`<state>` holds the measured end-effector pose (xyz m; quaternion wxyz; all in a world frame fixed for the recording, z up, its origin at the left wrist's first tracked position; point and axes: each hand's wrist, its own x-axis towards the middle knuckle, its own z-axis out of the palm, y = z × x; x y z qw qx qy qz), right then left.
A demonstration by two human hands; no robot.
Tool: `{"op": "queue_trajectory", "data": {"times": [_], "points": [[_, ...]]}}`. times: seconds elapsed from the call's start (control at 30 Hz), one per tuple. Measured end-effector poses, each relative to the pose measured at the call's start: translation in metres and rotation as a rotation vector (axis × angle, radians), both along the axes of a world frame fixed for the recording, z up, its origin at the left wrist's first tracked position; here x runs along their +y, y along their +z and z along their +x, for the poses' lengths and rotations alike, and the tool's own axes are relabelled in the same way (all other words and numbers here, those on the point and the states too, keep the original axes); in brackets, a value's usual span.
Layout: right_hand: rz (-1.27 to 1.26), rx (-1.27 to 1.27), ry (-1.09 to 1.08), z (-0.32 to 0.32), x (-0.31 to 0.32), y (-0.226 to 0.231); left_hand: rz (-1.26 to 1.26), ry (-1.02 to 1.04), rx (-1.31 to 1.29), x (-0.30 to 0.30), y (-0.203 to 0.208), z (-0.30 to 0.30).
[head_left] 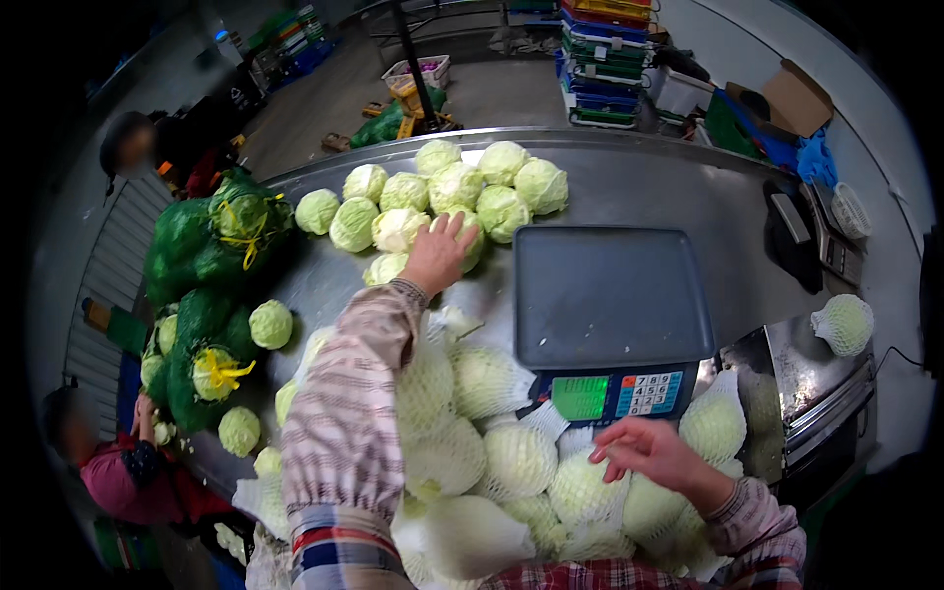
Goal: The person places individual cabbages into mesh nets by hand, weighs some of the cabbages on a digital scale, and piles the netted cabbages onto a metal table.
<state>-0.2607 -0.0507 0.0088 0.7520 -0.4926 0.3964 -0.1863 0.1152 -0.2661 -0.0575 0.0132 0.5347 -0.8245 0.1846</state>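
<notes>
My left hand is stretched across the steel table, its fingers spread against the bare cabbages. Just beyond its fingertips is a pale green cabbage, partly hidden by the hand; a whiter cabbage lies to its left. My right hand hovers with loosely bent fingers and holds nothing visible. Below it are cabbages in white foam net sleeves, among them one sleeved cabbage. Between my hands and the far edge stands a digital scale with a bare grey tray and a lit green display.
Green mesh sacks of cabbages crowd the left side. Two people work there, one in a dark red top. At right lie a single sleeved cabbage and a steel device. Stacked crates stand beyond the table.
</notes>
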Motion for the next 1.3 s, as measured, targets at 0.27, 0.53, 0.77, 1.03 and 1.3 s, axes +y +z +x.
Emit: {"op": "queue_trajectory", "data": {"times": [0.27, 0.53, 0.77, 1.03, 1.3], "points": [[0.060, 0.136, -0.130, -0.035, 0.004, -0.019, 0.106, -0.295, -0.211, -0.022, -0.029, 0.000], [0.080, 0.108, -0.065, -0.032, 0.004, -0.025, -0.019, 0.575, 1.224, -0.030, 0.015, 0.053], [0.097, 0.124, -0.059, -0.030, 0.009, -0.025, 0.317, 0.380, 0.275, -0.035, -0.013, -0.033], [0.116, 0.116, -0.161, -0.063, 0.022, -0.010, 0.227, 0.608, 0.811, -0.034, 0.000, -0.014], [-0.090, 0.145, -0.144, -0.039, 0.043, 0.026, -0.681, -0.132, -0.037, 0.052, 0.043, -0.169]]}}
